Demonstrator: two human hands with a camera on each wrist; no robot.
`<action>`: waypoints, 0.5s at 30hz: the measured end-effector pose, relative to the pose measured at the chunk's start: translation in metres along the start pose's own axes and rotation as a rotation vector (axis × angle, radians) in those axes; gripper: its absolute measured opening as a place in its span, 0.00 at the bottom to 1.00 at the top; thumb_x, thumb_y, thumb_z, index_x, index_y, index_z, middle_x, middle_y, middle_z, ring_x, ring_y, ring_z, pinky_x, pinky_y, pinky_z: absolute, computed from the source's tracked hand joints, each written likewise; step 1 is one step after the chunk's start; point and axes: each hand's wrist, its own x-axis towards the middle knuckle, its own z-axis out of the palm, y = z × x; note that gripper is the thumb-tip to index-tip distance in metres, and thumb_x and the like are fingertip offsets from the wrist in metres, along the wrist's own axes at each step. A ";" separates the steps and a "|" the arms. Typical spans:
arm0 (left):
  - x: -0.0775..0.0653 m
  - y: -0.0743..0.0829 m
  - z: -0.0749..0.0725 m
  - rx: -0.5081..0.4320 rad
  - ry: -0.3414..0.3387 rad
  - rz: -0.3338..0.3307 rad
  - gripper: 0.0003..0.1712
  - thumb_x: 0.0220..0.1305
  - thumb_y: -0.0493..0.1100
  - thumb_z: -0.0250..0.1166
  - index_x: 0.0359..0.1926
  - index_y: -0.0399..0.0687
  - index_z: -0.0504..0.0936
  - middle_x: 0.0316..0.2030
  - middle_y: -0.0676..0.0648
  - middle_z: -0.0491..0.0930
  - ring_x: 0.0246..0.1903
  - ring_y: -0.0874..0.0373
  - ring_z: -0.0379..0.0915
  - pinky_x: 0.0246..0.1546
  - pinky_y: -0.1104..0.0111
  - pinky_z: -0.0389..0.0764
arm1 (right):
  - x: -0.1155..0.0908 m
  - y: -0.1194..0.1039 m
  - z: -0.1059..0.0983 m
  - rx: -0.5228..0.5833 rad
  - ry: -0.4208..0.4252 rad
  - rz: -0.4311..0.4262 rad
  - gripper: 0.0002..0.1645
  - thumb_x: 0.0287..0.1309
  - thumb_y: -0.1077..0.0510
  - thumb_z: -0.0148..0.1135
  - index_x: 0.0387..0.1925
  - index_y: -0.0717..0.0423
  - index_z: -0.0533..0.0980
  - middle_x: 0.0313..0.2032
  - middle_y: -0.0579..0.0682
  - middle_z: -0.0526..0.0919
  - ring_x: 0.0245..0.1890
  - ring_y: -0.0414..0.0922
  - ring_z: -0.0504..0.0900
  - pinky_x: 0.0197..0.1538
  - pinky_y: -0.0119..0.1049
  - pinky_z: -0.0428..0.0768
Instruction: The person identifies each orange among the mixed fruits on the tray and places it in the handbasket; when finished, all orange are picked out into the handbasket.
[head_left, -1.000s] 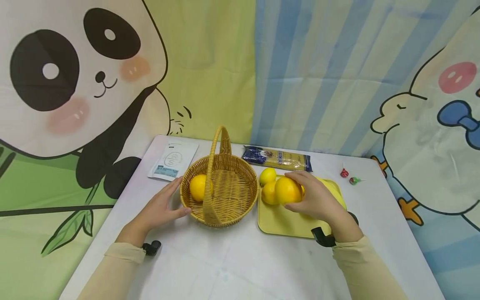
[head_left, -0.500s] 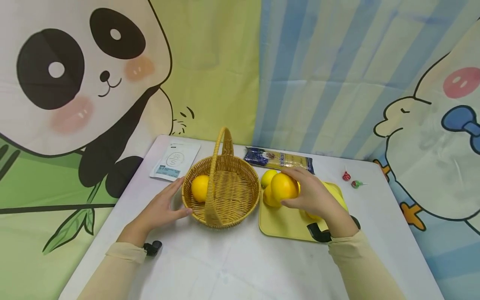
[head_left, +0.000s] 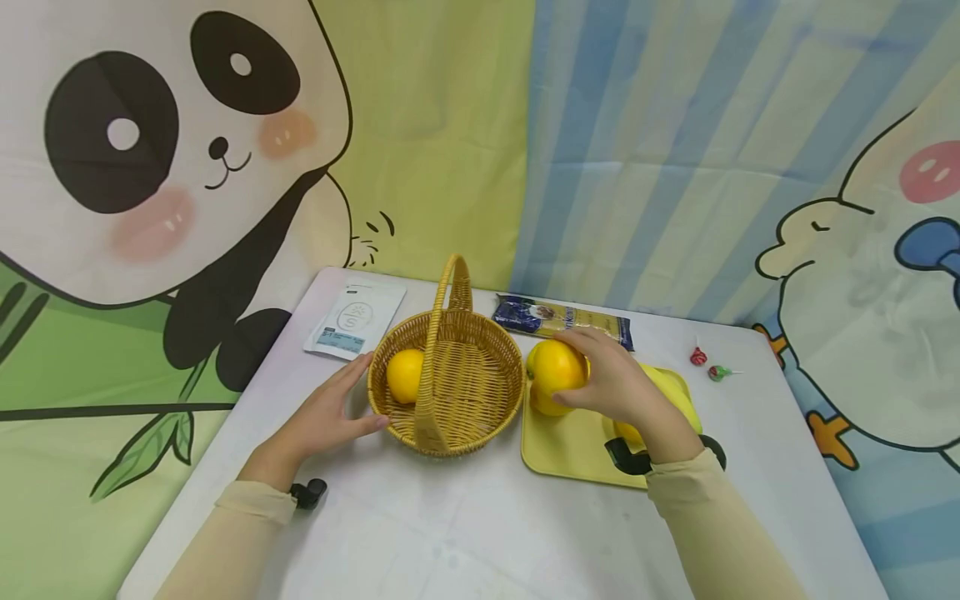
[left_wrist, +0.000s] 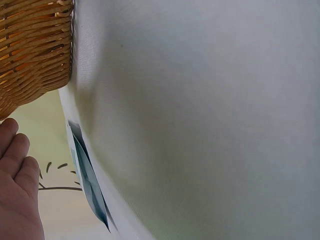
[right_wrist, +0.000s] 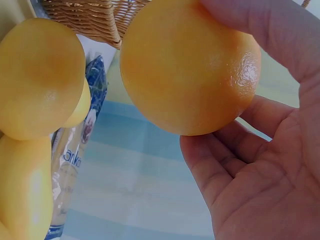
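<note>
My right hand grips an orange, thumb on one side and fingers on the other. The orange is raised over the left part of a yellow tray, near a wicker basket. Another orange shows lower down in the right wrist view, with a long yellow fruit and a smaller yellow one. My left hand rests at the basket's left rim, thumb and fingers spread. Inside the basket, left of its tall handle, lies one orange.
A white pouch lies at the back left of the white table. Behind the tray is a blue and gold packet. Two lollipops, one red and one green, lie at the right. Printed curtains close off the back.
My right hand has carried the orange slightly left toward the basket, and it now covers the small yellow fruit in the head view. The left hand keeps its place at the basket.
</note>
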 end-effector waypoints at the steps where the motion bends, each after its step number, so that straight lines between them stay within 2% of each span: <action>1: 0.000 0.000 0.000 0.001 -0.002 0.003 0.68 0.55 0.70 0.76 0.85 0.60 0.46 0.84 0.43 0.48 0.82 0.36 0.46 0.77 0.31 0.55 | 0.001 -0.001 0.000 -0.002 -0.002 0.001 0.54 0.47 0.48 0.85 0.75 0.44 0.70 0.72 0.53 0.73 0.69 0.59 0.74 0.67 0.65 0.78; 5: 0.001 0.001 0.000 0.007 -0.008 0.000 0.68 0.55 0.71 0.75 0.85 0.61 0.45 0.84 0.43 0.48 0.82 0.35 0.46 0.77 0.31 0.55 | 0.008 -0.004 0.001 -0.007 -0.002 -0.005 0.54 0.46 0.49 0.84 0.75 0.43 0.70 0.72 0.54 0.73 0.68 0.60 0.75 0.65 0.65 0.80; 12: 0.000 0.001 0.000 0.010 0.001 -0.010 0.67 0.55 0.70 0.76 0.85 0.61 0.46 0.84 0.43 0.49 0.82 0.36 0.46 0.76 0.30 0.56 | 0.023 -0.012 0.002 -0.042 -0.008 -0.040 0.53 0.45 0.47 0.83 0.74 0.44 0.71 0.73 0.53 0.73 0.71 0.60 0.73 0.70 0.67 0.72; 15: 0.000 0.002 0.000 0.009 -0.001 -0.009 0.68 0.55 0.71 0.75 0.85 0.61 0.46 0.84 0.43 0.49 0.82 0.35 0.46 0.76 0.30 0.56 | 0.029 -0.015 0.004 -0.033 -0.017 -0.048 0.53 0.45 0.47 0.83 0.74 0.45 0.71 0.75 0.53 0.71 0.72 0.60 0.72 0.69 0.66 0.74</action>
